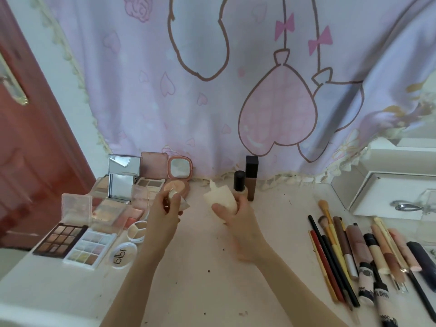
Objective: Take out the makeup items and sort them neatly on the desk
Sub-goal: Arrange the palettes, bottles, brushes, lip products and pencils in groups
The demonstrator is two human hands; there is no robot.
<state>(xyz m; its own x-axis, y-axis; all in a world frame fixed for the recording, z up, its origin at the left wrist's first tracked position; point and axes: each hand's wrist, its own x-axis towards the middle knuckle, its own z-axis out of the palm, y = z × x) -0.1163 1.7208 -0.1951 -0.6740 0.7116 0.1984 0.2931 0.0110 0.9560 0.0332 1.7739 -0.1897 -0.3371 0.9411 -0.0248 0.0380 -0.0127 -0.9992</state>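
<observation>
My right hand [232,210] grips a cream-coloured bottle [219,195], tilted with its narrow top pointing up and left, above the middle of the desk [200,279]. My left hand [165,208] holds a small item with a pale gold cap [174,193] just left of the bottle. Behind my right hand stand a foundation bottle with a black cap [239,181] and a taller brown tube with a black cap [252,178].
Open palettes and compacts [77,239] crowd the desk's left side, some propped against the pink curtain [212,90]. A row of brushes, pencils and tubes [354,256] lies at the right. A white drawer unit [387,192] stands far right, a red door [28,138] at left.
</observation>
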